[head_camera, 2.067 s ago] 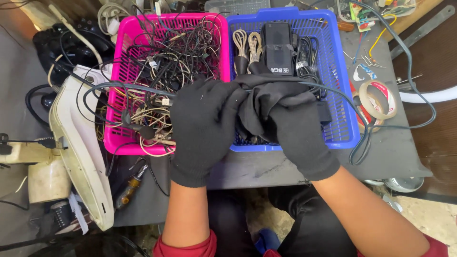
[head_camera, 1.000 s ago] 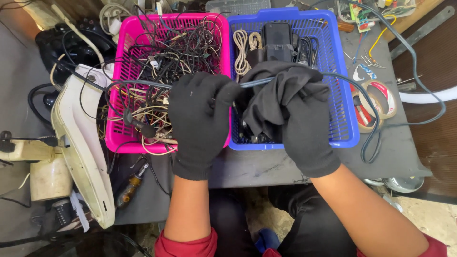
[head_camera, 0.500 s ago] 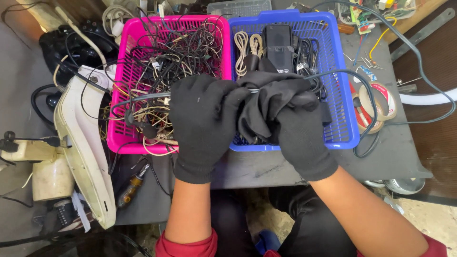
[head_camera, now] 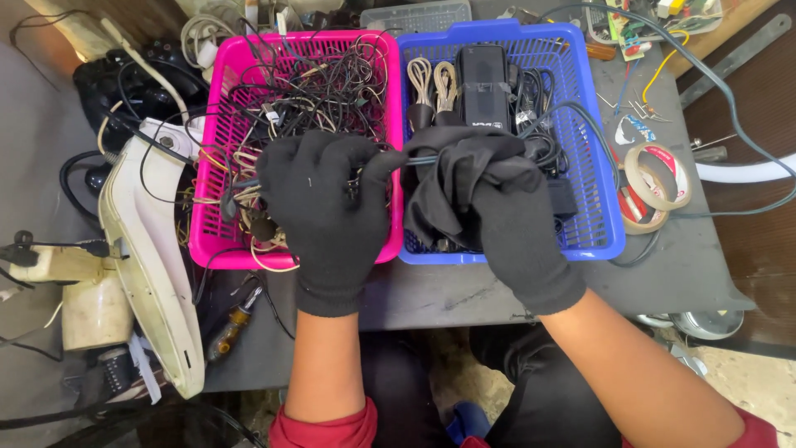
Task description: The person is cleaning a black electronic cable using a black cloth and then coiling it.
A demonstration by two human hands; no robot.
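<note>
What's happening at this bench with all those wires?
A person in black knit gloves works over two plastic baskets on a grey table. The left hand pinches a thin black cable above the pink basket, which is full of tangled wires. The right hand wraps a black cloth around that cable above the blue basket, which holds coiled cords and a black box.

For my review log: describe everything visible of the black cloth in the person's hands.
The black cloth is soft, dark fabric, bunched and folded, hanging in loose creases. The gloved right hand clutches it from above, wrapped around a dark cable that runs leftward into the gloved left hand. It is held over the near left part of the blue basket, beside the pink basket. Its lower folds droop toward the basket contents; whether they touch cannot be told.
</note>
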